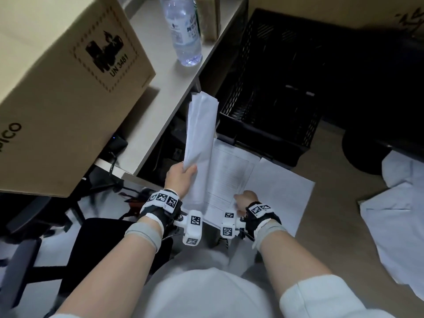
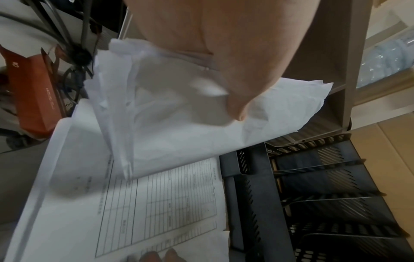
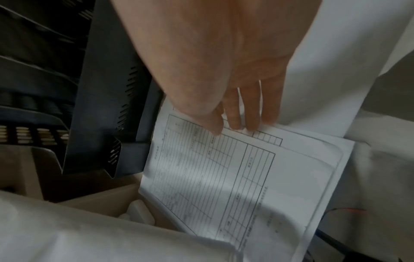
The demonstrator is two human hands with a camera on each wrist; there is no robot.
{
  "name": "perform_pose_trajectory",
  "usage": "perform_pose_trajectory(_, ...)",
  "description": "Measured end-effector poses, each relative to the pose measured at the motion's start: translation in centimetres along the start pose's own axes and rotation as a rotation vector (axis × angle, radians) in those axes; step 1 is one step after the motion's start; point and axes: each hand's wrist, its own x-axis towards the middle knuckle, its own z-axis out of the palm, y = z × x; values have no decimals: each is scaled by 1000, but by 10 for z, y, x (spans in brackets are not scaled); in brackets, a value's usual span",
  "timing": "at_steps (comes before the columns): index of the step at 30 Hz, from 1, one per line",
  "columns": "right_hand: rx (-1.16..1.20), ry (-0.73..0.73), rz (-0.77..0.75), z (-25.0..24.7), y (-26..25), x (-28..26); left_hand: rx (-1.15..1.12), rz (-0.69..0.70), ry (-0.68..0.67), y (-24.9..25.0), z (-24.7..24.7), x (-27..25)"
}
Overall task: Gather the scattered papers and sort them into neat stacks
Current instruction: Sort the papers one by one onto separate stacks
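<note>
**Papers in hand, papers on the floor**

Down by the desk, the person's left hand (image 1: 181, 177) grips a bundle of white sheets (image 1: 202, 129), thumb across the front and fingers curled behind, holding it upright above the floor. From the head view the bundle looks like a tidy tall sheaf. The left wrist view tells more: the bundle (image 2: 174, 113) is crumpled and uneven, its edges splayed, with the thumb (image 2: 237, 99) pressing into the top sheet.

Below it, on the floor, lies a printed form (image 1: 229, 171) ruled with a table, resting on a blank sheet (image 1: 280, 189) that sticks out to the right. The right hand (image 1: 244, 199) is at the form's near edge. The head view shows only the back of that hand, so the grip is unclear there. The right wrist view settles it: thumb and fingertips (image 3: 233, 122) pinch the edge of the form (image 3: 212, 168), and a second ruled sheet (image 3: 268, 140) peeks out just beneath, something the head view does not reveal.

Just beyond the papers stands a black slotted file tray (image 1: 275, 92), touching the far edge of the form. More loose white sheets (image 1: 401, 203) lie well apart to the right on the wooden floor. On the desk (image 1: 174, 83) stand a cardboard box (image 1: 57, 76) and a clear water bottle (image 1: 183, 31). Only the left wrist view shows an orange carton (image 2: 36, 92) and tangled cables under the desk.
</note>
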Motion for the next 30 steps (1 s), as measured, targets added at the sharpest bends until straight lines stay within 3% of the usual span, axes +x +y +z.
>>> perform_pose_trajectory(2, -12, -30, -30, -7, 9, 7, -12, 1, -18, 4, 4, -2)
perform_pose_trajectory(3, 103, -19, -7, -9, 11, 9, -18, -1, -29, 6, 6, -4)
perform_pose_trajectory(8, 362, -53, -118, -45, -1, -42, -61, 0, -137, 22, 31, -17)
perform_pose_trajectory(11, 432, -120, -283, -70, -4, -73, -109, 14, -253, 38, 52, -37)
perform_pose_trajectory(16, 436, -155, -380, -113, 7, -95, -203, 99, -462, 71, 90, -74)
perform_pose_trajectory(20, 338, -158, -435, -151, 25, -106, -283, 59, -487, 100, 117, -109)
perform_pose_trajectory(24, 383, -176, -480, -182, 53, -107, -398, -37, -448, 111, 143, -137)
perform_pose_trajectory(30, 432, -204, -501, -208, 86, -109, -366, 15, -462, 115, 174, -166)
